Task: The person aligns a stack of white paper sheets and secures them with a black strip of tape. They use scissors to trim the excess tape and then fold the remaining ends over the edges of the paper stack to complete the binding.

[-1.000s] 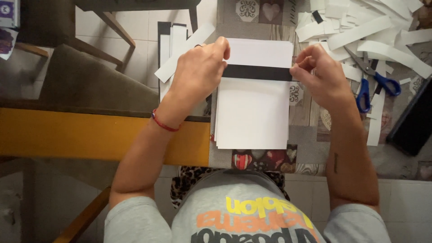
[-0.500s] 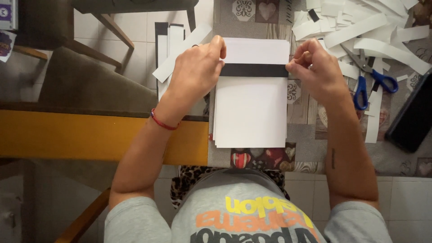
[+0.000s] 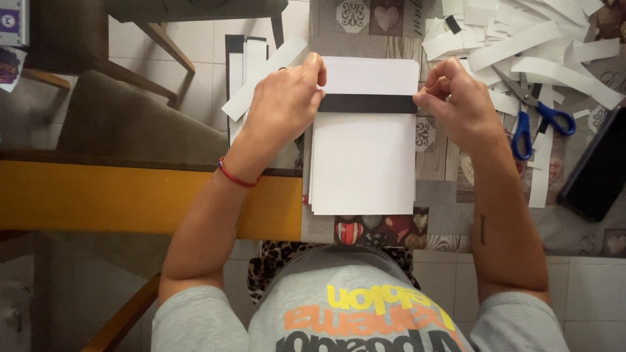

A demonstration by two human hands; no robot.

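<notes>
A stack of white paper sheets [image 3: 362, 163] lies on the patterned tablecloth [image 3: 450, 215] in front of me. Across its upper part runs a black strip [image 3: 368, 103]. My left hand [image 3: 282, 107] presses the left end of the strip with its fingers curled over the stack's edge. The right end of the strip is pinched between the fingertips of my right hand [image 3: 456, 104]. A red cord bracelet sits on my left wrist.
Blue-handled scissors [image 3: 538, 120] lie right of my right hand among several loose white paper strips [image 3: 521, 45]. A black flat device [image 3: 600, 169] rests at the right edge. More white and black strips [image 3: 251, 72] lie to the left. A yellow table edge [image 3: 130, 199] and chairs are at left.
Both hands stay on the ends of the black strip. The view has shifted slightly, and my fingers have adjusted a little on the strip.
</notes>
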